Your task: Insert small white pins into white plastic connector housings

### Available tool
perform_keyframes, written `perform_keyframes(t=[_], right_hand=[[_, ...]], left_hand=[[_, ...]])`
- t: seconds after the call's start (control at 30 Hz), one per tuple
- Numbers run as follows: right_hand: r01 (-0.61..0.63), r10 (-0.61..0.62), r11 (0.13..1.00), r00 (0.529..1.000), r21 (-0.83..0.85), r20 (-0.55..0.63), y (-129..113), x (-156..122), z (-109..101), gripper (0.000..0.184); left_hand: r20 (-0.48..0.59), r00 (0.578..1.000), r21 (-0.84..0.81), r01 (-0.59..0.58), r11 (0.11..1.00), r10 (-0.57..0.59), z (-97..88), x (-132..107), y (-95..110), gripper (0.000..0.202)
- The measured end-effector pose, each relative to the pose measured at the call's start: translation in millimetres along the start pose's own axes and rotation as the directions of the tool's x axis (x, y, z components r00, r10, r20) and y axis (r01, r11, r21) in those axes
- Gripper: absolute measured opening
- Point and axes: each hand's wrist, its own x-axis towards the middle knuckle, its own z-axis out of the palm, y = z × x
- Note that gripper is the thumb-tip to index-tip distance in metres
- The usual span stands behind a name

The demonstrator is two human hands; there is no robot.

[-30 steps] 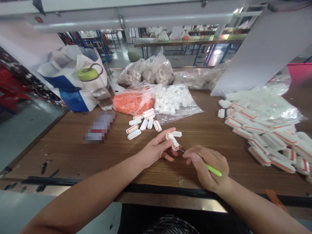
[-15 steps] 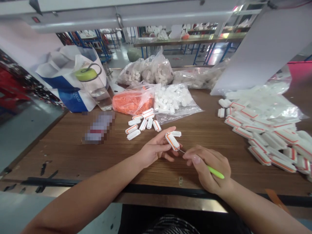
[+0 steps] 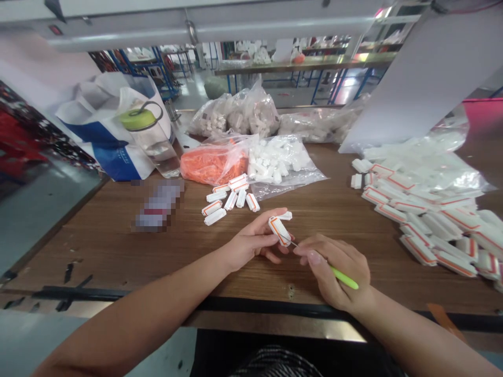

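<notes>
My left hand (image 3: 251, 242) grips a small white plastic piece with an orange edge strip (image 3: 279, 231) between thumb and fingers, tilted above the table. Closed around a thin metal tool with a lime-green handle (image 3: 344, 278), my right hand (image 3: 338, 269) brings its slender tip against the near end of that piece; the exact contact is too small to make out. Just behind my left fingers lies another white piece (image 3: 285, 215), partly covered. Several similar white pieces (image 3: 231, 199), some with orange strips, lie loose farther back on the table.
A bag of orange strips (image 3: 214, 165) and a bag of small white parts (image 3: 277, 159) lie behind. To the right spreads a heap of white and orange pieces (image 3: 428, 220). A bottle with a green lid (image 3: 137, 119) stands by a paper bag (image 3: 113, 152) at left.
The held piece has turned slightly in my left hand, showing its orange strip on the other side. The tool's tip has shifted a little left onto its near end.
</notes>
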Motion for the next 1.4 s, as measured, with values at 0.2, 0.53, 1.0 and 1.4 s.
perform_keyframes(t=[0.2, 0.53, 1.0, 1.4], right_hand=[[0.007, -0.007, 1.000, 0.999, 0.011, 0.032, 0, 0, 1, 0.021], [-0.099, 0.115, 0.990, 0.980, 0.104, -0.164, 8, -16, -1, 0.025], [-0.177, 0.183, 0.974, 0.983, 0.142, -0.029, 9, -14, 1, 0.027], [-0.386, 0.408, 0.876, 0.913, 0.289, -0.020, 10, -14, 4, 0.033]], left_hand=[[0.006, 1.000, 0.030, 0.016, 0.999, -0.017, 0.5, 0, -2, 0.056], [-0.001, 1.000, -0.064, -0.002, 0.998, 0.002, -3.4, 3, 5, 0.052], [0.025, 0.998, 0.041, -0.063, 0.997, 0.062, -1.9, 2, 1, 0.059], [0.064, 0.998, 0.210, -0.025, 0.977, 0.012, 2.1, -1, 4, 0.058]])
